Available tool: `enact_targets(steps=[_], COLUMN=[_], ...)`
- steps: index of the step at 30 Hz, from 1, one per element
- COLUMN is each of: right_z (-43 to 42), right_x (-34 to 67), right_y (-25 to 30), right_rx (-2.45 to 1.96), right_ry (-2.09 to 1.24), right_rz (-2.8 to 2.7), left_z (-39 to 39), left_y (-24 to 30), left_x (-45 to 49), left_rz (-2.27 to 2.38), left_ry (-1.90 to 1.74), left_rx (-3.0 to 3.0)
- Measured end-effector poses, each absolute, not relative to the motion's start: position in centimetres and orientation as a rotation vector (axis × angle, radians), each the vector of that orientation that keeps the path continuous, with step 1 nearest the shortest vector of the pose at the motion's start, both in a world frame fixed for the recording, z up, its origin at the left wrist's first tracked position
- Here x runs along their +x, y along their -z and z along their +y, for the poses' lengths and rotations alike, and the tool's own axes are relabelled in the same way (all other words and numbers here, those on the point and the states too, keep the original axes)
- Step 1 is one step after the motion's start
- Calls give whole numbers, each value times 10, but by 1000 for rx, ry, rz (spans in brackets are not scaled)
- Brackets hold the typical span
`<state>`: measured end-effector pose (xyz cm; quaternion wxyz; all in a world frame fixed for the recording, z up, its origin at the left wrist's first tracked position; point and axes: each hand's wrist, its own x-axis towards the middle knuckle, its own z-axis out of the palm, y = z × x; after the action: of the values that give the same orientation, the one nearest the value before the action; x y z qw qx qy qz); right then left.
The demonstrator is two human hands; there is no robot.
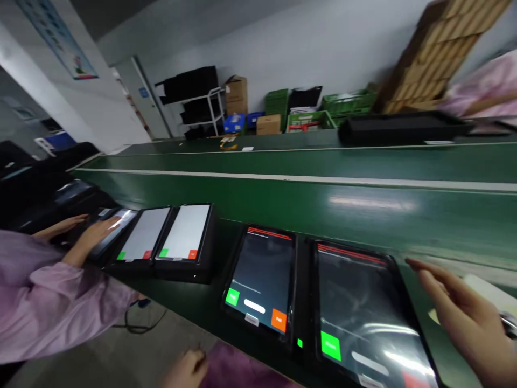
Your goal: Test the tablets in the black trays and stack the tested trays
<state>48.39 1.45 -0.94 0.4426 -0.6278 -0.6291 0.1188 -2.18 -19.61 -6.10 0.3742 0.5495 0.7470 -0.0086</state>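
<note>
My right hand hovers at the right edge of a large tablet, fingers stretched out and holding nothing. Red text lines run along the top of its dark screen, with a green button and a partly glare-washed red one at the bottom. To its left lies a second tablet with a similar dark screen, a green button and an orange "Fail" button. Low at the bottom edge, beside the bench front, my left hand is blurred, its fingers curled in with nothing visible in them.
Two white-screened tablets rest on black blocks further left. A co-worker's hand touches another tablet there. A green bench with a pale strip runs across. Behind stand a black tray, green crates and stacked cartons.
</note>
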Motion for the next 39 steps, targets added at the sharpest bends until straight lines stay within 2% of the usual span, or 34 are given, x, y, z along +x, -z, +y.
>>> enact_targets(steps=[2, 5, 7, 12, 17, 23, 29, 34, 39], right_z=[-18, -57, -77, -105, -120, -117, -110, -76, 9], right_x=[472, 436, 417, 410, 415, 399, 385, 395, 402], right_y=[-6, -30, -40, -43, -42, -37, -25, -35, -29], right_rx=[-1442, -1175, -1067, -1112, -1212, -1201, -1175, -1153, -1315], right_ry=[-223, -62, 26, 100, 105, 147, 237, 238, 363], right_rz=[-1740, -2031, -2139, -2168, -2147, -2260, -2438, -2466, -2286], left_z=[-192, -171, -151, -123, -129, -119, -79, -14, 61], left_y=[51, 35, 30, 38, 49, 36, 24, 4, -7], left_x=[-31, -33, -26, -16, -34, -37, -31, -12, 20], left_rz=[1831, 1745, 1755, 1799, 1822, 1926, 1843, 1672, 1642], left_ry=[-198, -810, -952, -702, -827, -1000, -928, -938, -630], left_rx=[1611, 2102, 2386, 2715, 2532, 2101, 2245, 2371, 2546])
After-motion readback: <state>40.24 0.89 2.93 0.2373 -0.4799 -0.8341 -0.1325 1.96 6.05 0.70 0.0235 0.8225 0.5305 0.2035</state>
